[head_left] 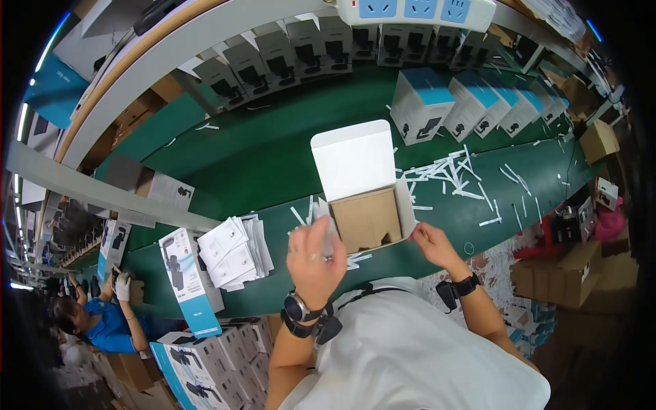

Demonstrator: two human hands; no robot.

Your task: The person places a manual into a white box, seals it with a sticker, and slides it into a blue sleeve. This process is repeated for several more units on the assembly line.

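In front of me on the green bench stands an open white box (409, 212), its lid raised at the far side. A brown cardboard insert (369, 217) with a notched near edge sits inside it. My right hand (433, 243) pinches the box's near right corner. My left hand (316, 260) is bent beside the box's left wall, its fingers smeared by motion, so I cannot make out whether they hold anything. Left of that hand lies a fanned stack of white printed leaflets (236, 251), against a white and blue product box (183, 266).
White paper strips (451, 174) litter the green bench (266, 164) to the right. Blue-topped boxes (422, 106) stand beyond them, with a row of grey boxes (280, 61) along the back. A power strip (417, 9) hangs overhead. A co-worker (113, 318) in blue is at left; stacked boxes (225, 362) stand below.
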